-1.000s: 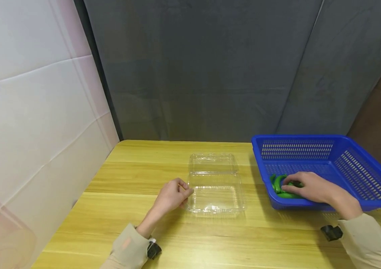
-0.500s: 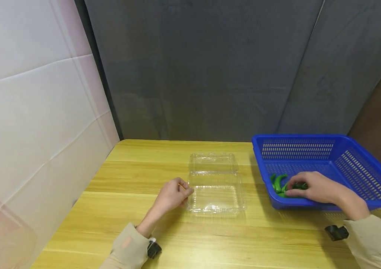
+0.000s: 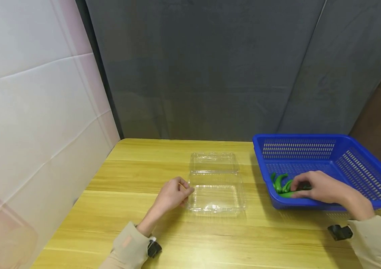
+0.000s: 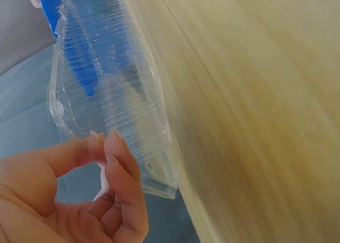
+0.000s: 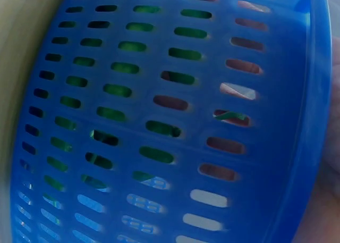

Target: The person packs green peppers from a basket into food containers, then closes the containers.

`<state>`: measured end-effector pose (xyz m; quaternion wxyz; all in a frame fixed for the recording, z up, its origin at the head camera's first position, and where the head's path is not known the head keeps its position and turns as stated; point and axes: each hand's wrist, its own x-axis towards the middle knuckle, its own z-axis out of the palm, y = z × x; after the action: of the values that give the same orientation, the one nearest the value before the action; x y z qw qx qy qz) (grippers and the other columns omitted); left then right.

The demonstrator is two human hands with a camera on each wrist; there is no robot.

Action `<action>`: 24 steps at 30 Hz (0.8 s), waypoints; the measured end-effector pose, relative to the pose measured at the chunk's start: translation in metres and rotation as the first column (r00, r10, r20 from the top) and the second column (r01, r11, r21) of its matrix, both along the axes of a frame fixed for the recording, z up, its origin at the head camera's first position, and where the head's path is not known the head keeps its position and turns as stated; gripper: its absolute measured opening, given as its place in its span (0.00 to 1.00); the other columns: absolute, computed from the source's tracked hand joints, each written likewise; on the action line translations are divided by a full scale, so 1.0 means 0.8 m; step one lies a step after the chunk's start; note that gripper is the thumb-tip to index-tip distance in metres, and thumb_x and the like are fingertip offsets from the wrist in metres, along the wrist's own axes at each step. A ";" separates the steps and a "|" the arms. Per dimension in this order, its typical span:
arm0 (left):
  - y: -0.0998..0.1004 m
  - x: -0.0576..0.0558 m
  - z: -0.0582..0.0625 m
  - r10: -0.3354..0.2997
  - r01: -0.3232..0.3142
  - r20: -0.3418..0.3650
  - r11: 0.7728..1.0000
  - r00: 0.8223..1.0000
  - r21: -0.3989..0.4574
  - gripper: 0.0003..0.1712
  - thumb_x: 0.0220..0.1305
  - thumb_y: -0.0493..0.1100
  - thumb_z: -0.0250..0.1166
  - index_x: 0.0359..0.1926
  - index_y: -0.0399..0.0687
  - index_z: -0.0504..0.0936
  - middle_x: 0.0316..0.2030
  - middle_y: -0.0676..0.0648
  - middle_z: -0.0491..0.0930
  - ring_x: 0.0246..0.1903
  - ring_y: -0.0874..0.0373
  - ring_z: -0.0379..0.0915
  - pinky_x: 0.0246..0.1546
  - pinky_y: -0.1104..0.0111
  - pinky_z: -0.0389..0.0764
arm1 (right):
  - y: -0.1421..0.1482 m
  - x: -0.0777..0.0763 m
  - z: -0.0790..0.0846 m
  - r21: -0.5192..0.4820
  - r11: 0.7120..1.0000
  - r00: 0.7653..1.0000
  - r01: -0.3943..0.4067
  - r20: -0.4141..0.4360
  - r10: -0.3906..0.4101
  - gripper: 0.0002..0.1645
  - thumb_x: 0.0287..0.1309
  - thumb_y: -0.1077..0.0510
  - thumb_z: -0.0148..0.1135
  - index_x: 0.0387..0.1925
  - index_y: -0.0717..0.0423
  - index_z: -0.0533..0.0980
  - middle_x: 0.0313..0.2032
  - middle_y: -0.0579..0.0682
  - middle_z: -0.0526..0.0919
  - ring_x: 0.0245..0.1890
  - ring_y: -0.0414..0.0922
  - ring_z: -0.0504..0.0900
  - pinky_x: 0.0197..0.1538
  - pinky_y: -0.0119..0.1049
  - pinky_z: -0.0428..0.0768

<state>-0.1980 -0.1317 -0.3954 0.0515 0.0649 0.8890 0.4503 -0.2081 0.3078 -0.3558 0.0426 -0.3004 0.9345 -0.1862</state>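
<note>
A clear plastic clamshell container (image 3: 215,190) lies opened flat on the table, its lid (image 3: 214,163) folded back away from me. My left hand (image 3: 173,194) pinches its left rim between thumb and fingertips, as the left wrist view shows up close. Inside the blue basket (image 3: 267,190), several green chili peppers (image 3: 279,183) lie in the near left corner. My right hand (image 3: 324,190) reaches in over the near wall, fingers and thumb curled round some of the peppers. How many it holds is hidden. In the right wrist view, the slotted basket wall covers most of that hand.
The basket stands at the right side of the wooden table (image 3: 210,243), its high walls around the peppers. A dark grey curtain (image 3: 190,74) hangs behind the table and a pale one (image 3: 36,112) on the left.
My right hand has shifted a little to the right inside the basket, uncovering more peppers on its left. My left hand and the clamshell container stay where they were.
</note>
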 end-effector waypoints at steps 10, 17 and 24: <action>0.000 0.000 0.000 0.000 0.000 0.005 1.000 1.000 0.002 0.11 0.69 0.40 0.66 0.42 0.36 0.77 0.18 0.48 0.78 0.18 0.51 0.78 0.26 0.66 0.79 | -0.001 0.001 0.000 -0.009 1.000 1.000 0.005 0.002 -0.005 0.06 0.60 0.49 0.72 0.33 0.44 0.82 0.31 0.31 0.80 0.32 0.30 0.74 0.36 0.37 0.77; 0.000 0.000 0.000 -0.003 0.003 0.004 1.000 1.000 0.005 0.11 0.69 0.40 0.66 0.43 0.35 0.77 0.19 0.48 0.79 0.19 0.52 0.78 0.26 0.65 0.80 | -0.003 0.005 -0.005 -0.061 0.998 0.998 0.024 -0.061 -0.028 0.04 0.63 0.53 0.70 0.34 0.45 0.80 0.31 0.31 0.79 0.31 0.29 0.72 0.35 0.35 0.76; 0.000 -0.001 0.000 -0.003 0.003 0.001 1.000 1.000 0.001 0.11 0.69 0.41 0.66 0.42 0.35 0.77 0.18 0.48 0.79 0.18 0.52 0.78 0.26 0.66 0.79 | -0.001 0.007 -0.007 -0.087 0.995 0.987 0.040 -0.154 -0.053 0.04 0.62 0.55 0.70 0.36 0.45 0.80 0.32 0.30 0.79 0.32 0.29 0.73 0.36 0.37 0.77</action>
<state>-0.1987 -0.1318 -0.3958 0.0524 0.0661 0.8886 0.4509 -0.2025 0.3071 -0.3616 -0.0478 -0.2938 0.9331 -0.2019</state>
